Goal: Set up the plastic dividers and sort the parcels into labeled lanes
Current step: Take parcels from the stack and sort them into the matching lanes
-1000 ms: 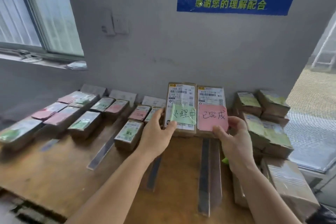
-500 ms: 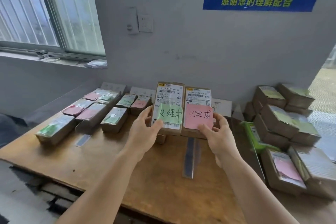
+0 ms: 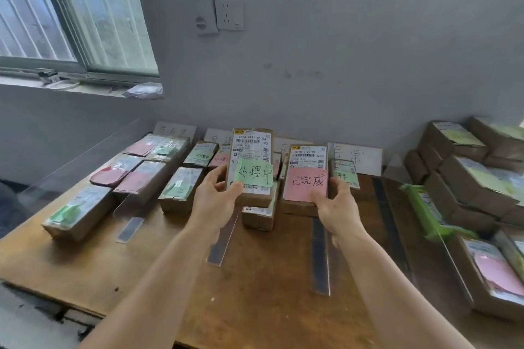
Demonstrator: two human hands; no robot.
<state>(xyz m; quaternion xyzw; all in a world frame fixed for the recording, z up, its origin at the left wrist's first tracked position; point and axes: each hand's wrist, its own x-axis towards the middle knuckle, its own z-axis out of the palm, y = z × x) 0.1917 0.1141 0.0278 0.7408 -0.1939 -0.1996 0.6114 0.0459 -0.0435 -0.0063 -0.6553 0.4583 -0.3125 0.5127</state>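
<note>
1. Left of the wall socket [image 3: 228, 13], sorted parcels [image 3: 141, 178] with pink and green notes lie in lanes on the table [image 3: 269, 306] between clear plastic dividers [image 3: 130, 207].
2. Below the socket, the left hand [image 3: 214, 201] curls its grip round a raised parcel with a green note [image 3: 253, 167].
3. Right of it, the right hand [image 3: 337, 207] grips a parcel with a pink note [image 3: 307, 178] at its lower edge.
4. Far right of the socket, unsorted parcels [image 3: 467, 173] stand stacked.
</note>
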